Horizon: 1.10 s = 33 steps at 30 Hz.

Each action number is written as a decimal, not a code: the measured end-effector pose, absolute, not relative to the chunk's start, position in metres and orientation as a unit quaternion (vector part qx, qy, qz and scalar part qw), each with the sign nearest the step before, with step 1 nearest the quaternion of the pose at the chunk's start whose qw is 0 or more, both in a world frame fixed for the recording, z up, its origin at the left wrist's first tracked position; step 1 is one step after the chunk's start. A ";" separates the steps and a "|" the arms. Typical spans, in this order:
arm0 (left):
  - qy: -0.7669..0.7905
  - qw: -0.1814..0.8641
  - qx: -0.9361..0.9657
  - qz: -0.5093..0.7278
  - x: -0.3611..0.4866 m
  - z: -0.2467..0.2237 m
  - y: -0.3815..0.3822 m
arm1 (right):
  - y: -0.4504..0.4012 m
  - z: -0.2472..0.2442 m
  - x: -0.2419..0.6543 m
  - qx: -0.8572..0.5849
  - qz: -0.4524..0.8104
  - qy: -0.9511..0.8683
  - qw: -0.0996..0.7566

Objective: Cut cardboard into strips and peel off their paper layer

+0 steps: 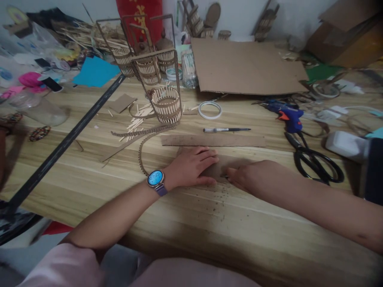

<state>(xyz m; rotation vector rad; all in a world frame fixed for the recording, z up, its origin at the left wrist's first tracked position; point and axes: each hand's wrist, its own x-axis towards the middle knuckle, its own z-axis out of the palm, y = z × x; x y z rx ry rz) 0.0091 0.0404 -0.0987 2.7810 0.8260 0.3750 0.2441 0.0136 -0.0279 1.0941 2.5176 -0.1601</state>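
1. Head view: we are seeing the left hand [194, 165] lying flat, fingers loosely spread, gripping nothing, resting on a cardboard piece [220, 163].
2. The right hand [248, 175] is curling closed around a thin tool [225, 176]; we are failing to make out its type.
3. Key relation: the cardboard piece is lying toward 10 o'clock from the right hand and showing at 3 o'clock from the left, which is sitting nearer. Its long axis is apparently running 9 to 3, though hands are hiding its ends.
4. At 12 o'clock, a cardboard strip [212, 140] is running 9 to 3.
5. Dark crumbs [220, 201] are lying toward 6 o'clock; scissors [318, 165] are resting toward 3.
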 end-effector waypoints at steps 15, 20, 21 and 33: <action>0.272 0.103 0.945 0.146 0.009 -0.100 0.040 | 0.015 -0.027 0.250 0.395 -0.074 0.889 0.219; 0.270 0.099 0.947 0.140 0.009 -0.100 0.041 | 0.014 -0.031 0.261 0.393 -0.082 0.898 0.178; 0.269 0.098 0.948 0.139 0.009 -0.100 0.041 | 0.014 -0.031 0.262 0.395 -0.087 0.897 0.178; 0.278 0.096 0.948 0.121 0.009 -0.095 0.039 | 0.010 -0.023 0.268 0.426 -0.109 0.867 0.233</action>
